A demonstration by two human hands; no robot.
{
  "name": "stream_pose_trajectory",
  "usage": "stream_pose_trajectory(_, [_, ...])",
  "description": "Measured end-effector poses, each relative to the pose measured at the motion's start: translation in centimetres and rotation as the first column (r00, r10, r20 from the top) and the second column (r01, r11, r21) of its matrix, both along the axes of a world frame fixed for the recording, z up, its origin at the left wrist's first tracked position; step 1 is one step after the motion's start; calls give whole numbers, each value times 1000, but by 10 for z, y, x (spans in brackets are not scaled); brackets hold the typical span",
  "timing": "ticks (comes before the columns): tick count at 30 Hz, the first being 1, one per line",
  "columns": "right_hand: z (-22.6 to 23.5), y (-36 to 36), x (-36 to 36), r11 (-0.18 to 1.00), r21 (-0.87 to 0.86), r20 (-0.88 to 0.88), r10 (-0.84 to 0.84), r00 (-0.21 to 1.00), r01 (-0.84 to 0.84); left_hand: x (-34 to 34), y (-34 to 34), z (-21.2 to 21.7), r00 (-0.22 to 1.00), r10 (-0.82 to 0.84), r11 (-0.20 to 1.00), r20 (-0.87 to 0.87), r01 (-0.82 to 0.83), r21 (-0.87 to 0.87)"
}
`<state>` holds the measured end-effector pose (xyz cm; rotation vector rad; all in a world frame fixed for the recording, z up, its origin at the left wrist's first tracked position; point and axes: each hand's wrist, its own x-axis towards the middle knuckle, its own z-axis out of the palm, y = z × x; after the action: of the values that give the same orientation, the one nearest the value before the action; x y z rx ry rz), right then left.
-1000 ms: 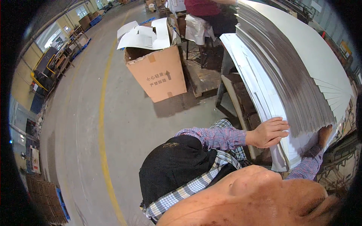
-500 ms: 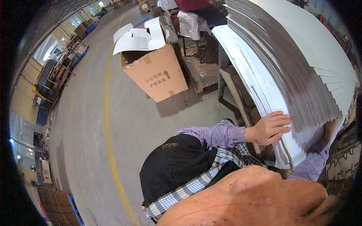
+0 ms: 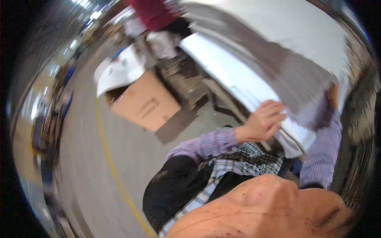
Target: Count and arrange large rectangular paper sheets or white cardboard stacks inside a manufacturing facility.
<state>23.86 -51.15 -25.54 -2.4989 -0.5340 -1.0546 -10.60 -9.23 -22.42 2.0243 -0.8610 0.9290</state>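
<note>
A tall pile of large sheets lies in front of me at the right, with a broad pale top (image 3: pixel 301 23) and a grey band of stacked edges (image 3: pixel 274 59). Along its left side runs a strip of white sheets (image 3: pixel 226 67). My left hand (image 3: pixel 264 121) rests on the near end of this white strip, its fingers slightly bent over the sheets. My right hand (image 3: pixel 332 97) is at the pile's near right corner, beside the grey edges. Motion smears it, and its fingers do not show clearly.
A brown cardboard box (image 3: pixel 147 103) with white sheets (image 3: pixel 121 71) over its top stands on the floor at left. Behind it is a person in a dark red top (image 3: pixel 152 14). A yellow line (image 3: pixel 107 154) runs along the grey floor. A wooden pallet (image 3: pixel 190 93) lies by the box.
The view has swung and is blurred, shifting the box and pile leftward in it. My right hand has moved farther up the pile's right side. My left hand stays on the white sheets.
</note>
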Motion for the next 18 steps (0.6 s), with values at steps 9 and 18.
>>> stream_pose_trajectory(9, [46,83,-69,978,114,-88,-168,982,177,-28,42,210,872,-128,958,473,-14,285])
stream_pose_trajectory(18, [56,100,-77,972,124,-193,-175,965,201,31,19,247,900,20,794,436,-279,540])
